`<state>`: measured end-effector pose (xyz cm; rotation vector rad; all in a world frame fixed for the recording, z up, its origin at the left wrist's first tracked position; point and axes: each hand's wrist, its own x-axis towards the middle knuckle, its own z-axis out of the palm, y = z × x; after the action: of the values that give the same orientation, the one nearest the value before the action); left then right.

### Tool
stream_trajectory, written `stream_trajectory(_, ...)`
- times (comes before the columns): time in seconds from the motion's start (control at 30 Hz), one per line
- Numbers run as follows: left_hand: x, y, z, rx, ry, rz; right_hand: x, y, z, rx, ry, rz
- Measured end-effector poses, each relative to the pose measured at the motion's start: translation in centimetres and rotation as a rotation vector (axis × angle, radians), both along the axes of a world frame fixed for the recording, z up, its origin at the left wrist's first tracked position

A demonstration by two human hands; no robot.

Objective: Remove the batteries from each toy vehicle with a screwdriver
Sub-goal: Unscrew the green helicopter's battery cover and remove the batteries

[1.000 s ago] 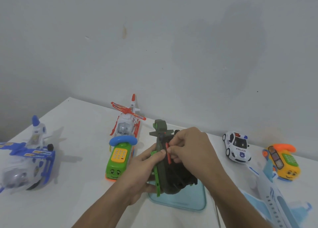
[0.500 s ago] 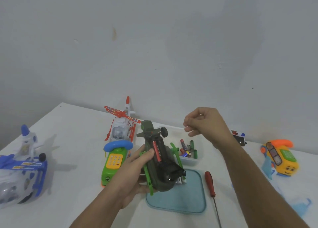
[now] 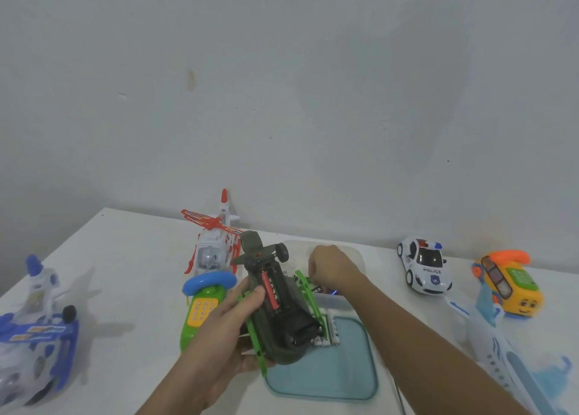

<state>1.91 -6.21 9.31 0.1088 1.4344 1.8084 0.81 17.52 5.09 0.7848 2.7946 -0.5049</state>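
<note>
My left hand (image 3: 219, 333) grips a dark green toy helicopter (image 3: 282, 314) belly-up over the table, thumb on its side. Its battery bay is uncovered, with one red battery (image 3: 270, 289) lying inside. My right hand (image 3: 332, 267) reaches down into a white container (image 3: 357, 259) behind the helicopter. Its fingers are curled in a pinch, and the battery they carry is hidden under them. More batteries (image 3: 326, 290) show in the container beside my wrist. Only the thin shaft of the screwdriver (image 3: 399, 399) shows, at the bottom edge.
A teal lid (image 3: 326, 380) lies under the helicopter with white-green batteries (image 3: 329, 331) on it. Around it stand a red-white helicopter (image 3: 213, 251), green phone car (image 3: 203, 308), blue-white plane (image 3: 34, 336), police car (image 3: 424, 267), orange phone car (image 3: 510, 286) and pale blue airliner (image 3: 501, 349).
My right hand pulled a red battery out of the helicopter, lifted away to the right, then dropped into the white container. My left hand kept hold of the helicopter.
</note>
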Motion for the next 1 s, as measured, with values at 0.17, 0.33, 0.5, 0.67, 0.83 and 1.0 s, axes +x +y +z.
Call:
stream_trajectory(0.17, 0.0, -0.2, 0.2, -0.001, -0.005, -0.001, 0.5, 0.1, 0.6, -0.092, 0.075, 0.001)
stream_trajectory(0.33, -0.2, -0.3, -0.1, -0.019, -0.001, 0.001, 2.9, -0.1, 4.2, -0.833, 0.556, -0.308)
stream_trajectory(0.5, 0.3, 0.1, -0.2, -0.039, -0.003, -0.021, 6.1, -2.7, 8.5, -1.219, 0.846, -0.254)
stream_trajectory(0.67, 0.8, 0.8, -0.2, -0.038, -0.006, -0.024, 9.1, -6.1, 11.4, -0.970, 0.887, -0.195)
stream_trajectory(0.83, 1.4, 1.4, -0.6, 0.009, 0.017, 0.007, 10.1, -8.3, 9.6, -0.529, 0.692, -0.139)
stream_trajectory(1.0, 1.7, 1.7, -1.1, 0.045, 0.010, 0.024, 10.2, -9.0, 8.7, -0.439, 0.640, -0.172)
